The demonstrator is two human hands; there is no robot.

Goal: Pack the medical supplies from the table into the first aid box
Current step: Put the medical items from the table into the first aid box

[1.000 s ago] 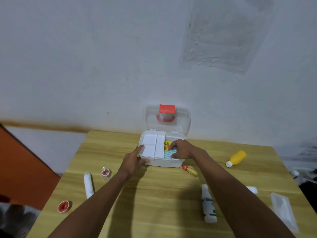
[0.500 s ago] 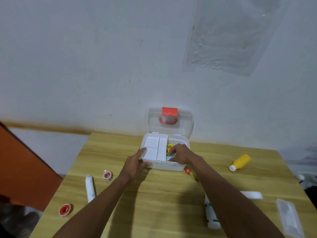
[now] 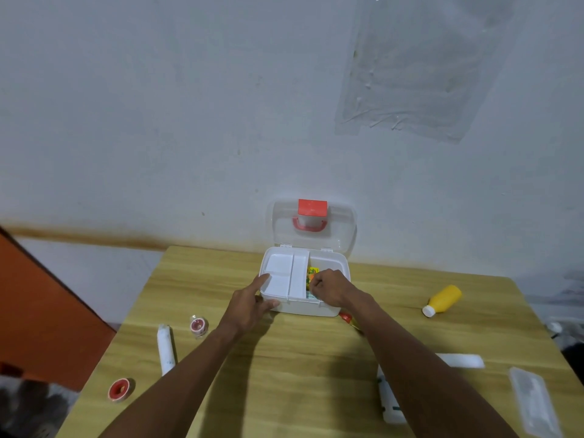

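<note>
The white first aid box (image 3: 339, 263) stands open at the table's far edge, its clear lid (image 3: 343, 229) with a red handle leaning against the wall. A white divided tray (image 3: 282, 273) fills its left half. My left hand (image 3: 249, 306) rests on the box's front left corner, index finger on the tray. Inside the right half, my right hand (image 3: 330, 287) is curled over a teal packet (image 3: 313, 297) beside a yellow-orange pack (image 3: 312, 273). Whether the fingers grip the packet is hidden.
On the wooden table (image 3: 294, 358) lie a white roll (image 3: 166, 349), two red tape rolls (image 3: 199, 325) (image 3: 119, 389), a yellow bottle (image 3: 442, 300), a white bottle (image 3: 388, 403) under my right arm, a white strip (image 3: 464, 360), a clear case (image 3: 532, 403) and a small red-yellow tube (image 3: 347, 319).
My head has tilted and the view shifted slightly. My right hand has pulled a little inward over the box's right half and closed into a looser fist. The left hand stays on the box.
</note>
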